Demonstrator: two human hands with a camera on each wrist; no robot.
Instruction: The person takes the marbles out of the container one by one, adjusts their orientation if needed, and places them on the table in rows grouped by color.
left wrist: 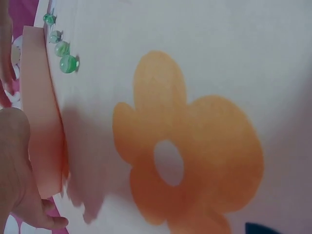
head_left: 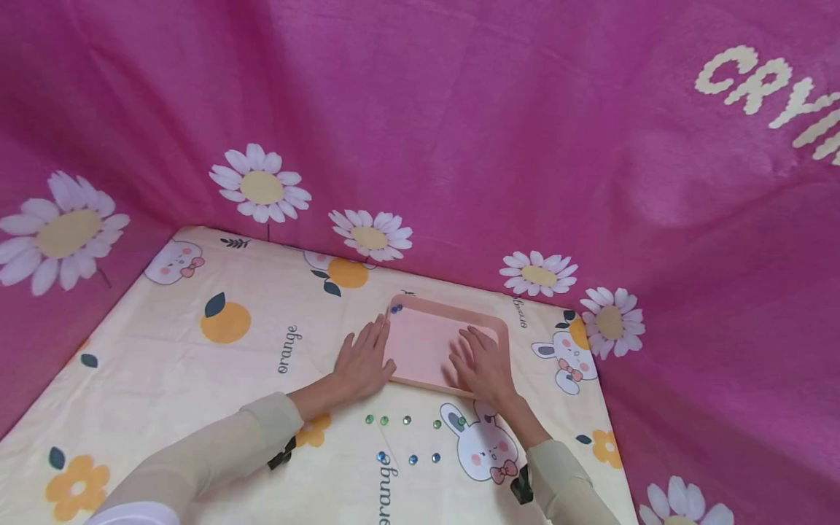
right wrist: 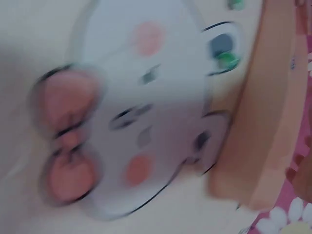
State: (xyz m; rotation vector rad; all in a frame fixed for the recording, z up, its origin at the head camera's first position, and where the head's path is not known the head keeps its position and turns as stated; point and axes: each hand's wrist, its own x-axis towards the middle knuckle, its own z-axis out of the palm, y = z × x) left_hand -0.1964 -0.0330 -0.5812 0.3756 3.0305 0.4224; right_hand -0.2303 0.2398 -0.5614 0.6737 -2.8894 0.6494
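A shallow pink tray (head_left: 420, 343) lies on the patterned cloth. My left hand (head_left: 364, 362) rests along its left side with fingers straight, the thumb at the near left corner. My right hand (head_left: 484, 364) is over the tray's right part, fingers loosely bent, and nothing shows in its grasp. Blue marbles (head_left: 397, 309) sit in the tray's far left corner. On the cloth in front of the tray, several green marbles (head_left: 384, 421) form a row, seen also as green marbles (left wrist: 68, 64) in the left wrist view. Three blue marbles (head_left: 413, 459) lie in a nearer row.
A cream cloth (head_left: 236, 386) printed with oranges, flowers and rabbits covers the table. Behind it and at both sides hangs a magenta curtain (head_left: 420, 131) with daisies. Dark devices (head_left: 522, 485) are strapped at both wrists.
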